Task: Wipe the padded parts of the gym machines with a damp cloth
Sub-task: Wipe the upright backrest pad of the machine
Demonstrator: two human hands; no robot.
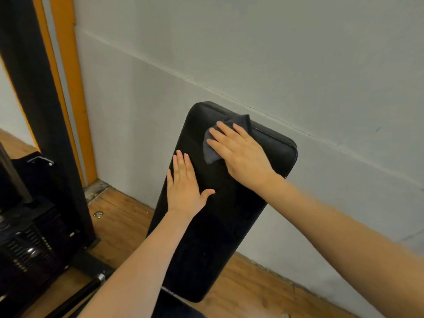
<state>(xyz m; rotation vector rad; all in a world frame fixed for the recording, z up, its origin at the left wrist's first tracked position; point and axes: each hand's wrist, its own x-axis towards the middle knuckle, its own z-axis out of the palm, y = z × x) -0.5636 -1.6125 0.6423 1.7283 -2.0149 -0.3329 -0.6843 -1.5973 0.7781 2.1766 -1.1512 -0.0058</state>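
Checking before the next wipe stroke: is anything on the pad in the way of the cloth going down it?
The left hand rests flat on the black pad, just below the grey cloth under the right hand. Nothing else visible lies on it.

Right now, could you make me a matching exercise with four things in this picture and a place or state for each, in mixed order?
Things:
1. long black padded bench pad
2. small grey cloth
3. left hand
4. wooden floor

Places or states:
A. flat and bare on the pad
B. pressed under the right hand
C. beneath the machine
D. top end at the pale wall

Pairs: 1-D, 2-B, 3-A, 4-C
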